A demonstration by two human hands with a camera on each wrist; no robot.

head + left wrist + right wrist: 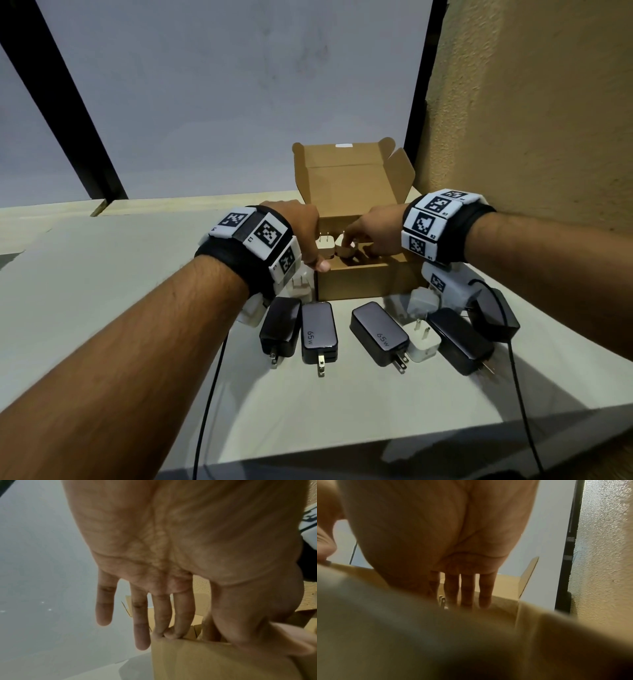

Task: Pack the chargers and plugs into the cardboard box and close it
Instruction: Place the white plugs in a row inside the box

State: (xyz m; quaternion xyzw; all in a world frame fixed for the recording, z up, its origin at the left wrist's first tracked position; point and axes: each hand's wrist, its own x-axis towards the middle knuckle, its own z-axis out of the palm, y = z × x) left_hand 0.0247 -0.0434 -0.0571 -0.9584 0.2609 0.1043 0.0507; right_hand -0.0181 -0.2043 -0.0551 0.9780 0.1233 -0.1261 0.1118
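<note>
The cardboard box (356,274) sits open on the table (137,274), light and likely to slide. The left hand (301,233) steadies its near corner, fingers straight. The right hand (370,229) pinches a white plug (344,249) inside. Black chargers (379,331) look dense and smooth; grip their flat sides.

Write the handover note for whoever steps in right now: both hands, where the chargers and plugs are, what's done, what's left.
Left hand: steadies the cardboard box at its front-left corner, thumb on the front rim, fingers fairly straight.
Right hand: reaches into the box, fingertips on a white plug; grip unclear.
Done: a second white plug stands in the box, prongs up.
Left: four black chargers, e.g. and, and white plugs, e.g., lie on the table before the box. Pack them, then shut the raised lid.
</note>
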